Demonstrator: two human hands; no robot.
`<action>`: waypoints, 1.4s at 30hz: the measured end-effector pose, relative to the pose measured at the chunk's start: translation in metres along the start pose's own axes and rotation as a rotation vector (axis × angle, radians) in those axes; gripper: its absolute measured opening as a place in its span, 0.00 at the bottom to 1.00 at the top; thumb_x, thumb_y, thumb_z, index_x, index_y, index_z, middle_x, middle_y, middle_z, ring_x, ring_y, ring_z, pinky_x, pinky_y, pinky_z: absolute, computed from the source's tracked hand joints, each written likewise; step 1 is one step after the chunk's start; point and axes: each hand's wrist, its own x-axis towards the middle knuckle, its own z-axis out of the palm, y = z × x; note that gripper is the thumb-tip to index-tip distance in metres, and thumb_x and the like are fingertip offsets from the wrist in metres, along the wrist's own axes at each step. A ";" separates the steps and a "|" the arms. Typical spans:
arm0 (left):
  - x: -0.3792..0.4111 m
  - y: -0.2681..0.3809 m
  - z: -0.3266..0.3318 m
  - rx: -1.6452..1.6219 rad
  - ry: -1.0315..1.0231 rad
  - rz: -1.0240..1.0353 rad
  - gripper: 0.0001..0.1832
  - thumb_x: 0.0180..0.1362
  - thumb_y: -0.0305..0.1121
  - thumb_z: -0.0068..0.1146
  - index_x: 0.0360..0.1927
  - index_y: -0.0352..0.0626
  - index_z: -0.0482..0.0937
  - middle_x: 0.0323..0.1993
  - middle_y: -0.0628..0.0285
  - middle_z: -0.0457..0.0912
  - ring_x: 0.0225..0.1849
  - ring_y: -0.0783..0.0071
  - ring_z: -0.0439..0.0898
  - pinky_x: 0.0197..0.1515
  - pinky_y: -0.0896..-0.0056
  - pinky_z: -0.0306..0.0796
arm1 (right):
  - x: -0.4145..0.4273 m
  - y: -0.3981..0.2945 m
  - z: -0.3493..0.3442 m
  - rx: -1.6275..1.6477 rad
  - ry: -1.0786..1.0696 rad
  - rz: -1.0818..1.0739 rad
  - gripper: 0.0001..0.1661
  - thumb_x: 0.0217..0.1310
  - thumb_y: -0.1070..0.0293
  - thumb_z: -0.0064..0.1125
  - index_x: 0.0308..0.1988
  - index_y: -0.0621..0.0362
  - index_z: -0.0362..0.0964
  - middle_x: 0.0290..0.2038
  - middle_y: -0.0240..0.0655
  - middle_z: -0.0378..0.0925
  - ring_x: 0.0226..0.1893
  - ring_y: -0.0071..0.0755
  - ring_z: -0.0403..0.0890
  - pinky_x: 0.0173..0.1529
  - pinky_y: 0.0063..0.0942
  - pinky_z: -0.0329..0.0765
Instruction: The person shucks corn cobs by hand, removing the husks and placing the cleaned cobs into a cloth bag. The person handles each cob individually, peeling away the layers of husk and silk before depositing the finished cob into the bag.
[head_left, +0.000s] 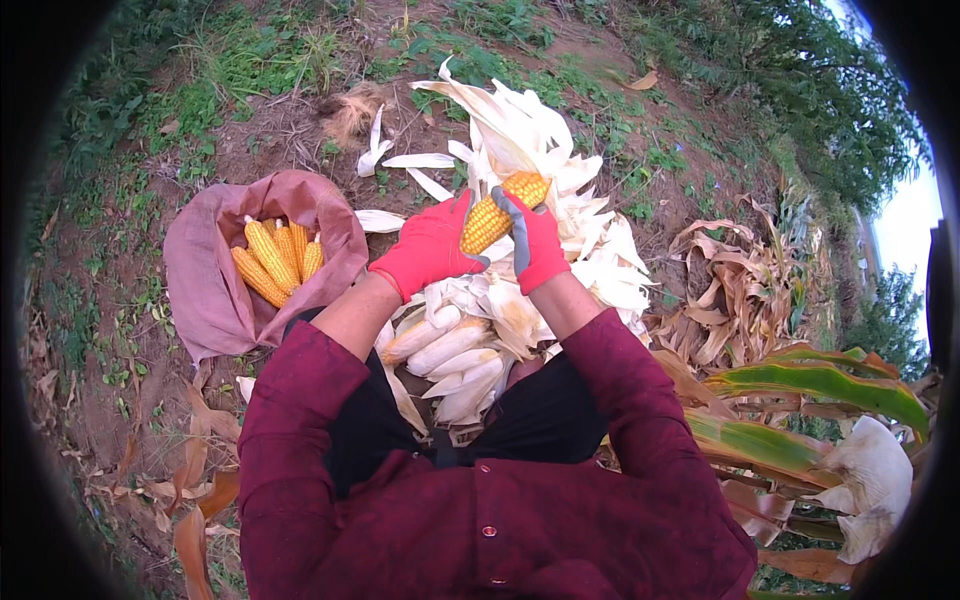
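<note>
My left hand (435, 244), in a red work glove with grey palm coating, grips the lower left end of a husked yellow ear of corn (489, 222). On the ear's right side, my right hand (534, 236) holds it too, in a matching glove. The ear is tilted, its upper end to the right. Beneath and beyond the hands lies a heap of pale corn husks (600, 244). Several ears still in their husks (450, 349) rest between my legs. Left of my hands stands a reddish woven sack (199, 266) with its mouth open, holding several husked ears (270, 251).
Dry brown corn leaves (724, 277) lie at the right, near green and yellow corn leaves (817, 382) at the lower right. Brown soil with low green weeds (277, 60) surrounds the heap. Leafy bushes (817, 90) stand at the upper right.
</note>
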 end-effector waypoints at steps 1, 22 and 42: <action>0.007 0.004 0.001 -0.071 -0.034 -0.096 0.57 0.37 0.59 0.69 0.68 0.42 0.56 0.50 0.47 0.78 0.50 0.51 0.79 0.51 0.57 0.73 | -0.005 0.008 0.007 0.050 -0.052 0.012 0.24 0.54 0.65 0.68 0.48 0.65 0.71 0.40 0.34 0.78 0.39 0.25 0.79 0.43 0.23 0.75; 0.013 0.006 -0.014 0.179 0.246 -0.091 0.34 0.44 0.54 0.63 0.55 0.50 0.76 0.52 0.56 0.78 0.55 0.55 0.75 0.54 0.54 0.67 | 0.051 -0.090 -0.057 -0.597 0.080 -0.854 0.24 0.57 0.62 0.64 0.50 0.63 0.72 0.51 0.41 0.77 0.51 0.36 0.77 0.53 0.30 0.73; -0.007 0.015 -0.031 -0.323 -0.023 -0.017 0.38 0.39 0.51 0.67 0.55 0.44 0.75 0.50 0.49 0.79 0.55 0.50 0.75 0.58 0.55 0.66 | -0.009 -0.091 -0.013 0.358 -0.522 -0.084 0.20 0.71 0.54 0.46 0.42 0.62 0.71 0.35 0.37 0.76 0.34 0.32 0.77 0.41 0.28 0.75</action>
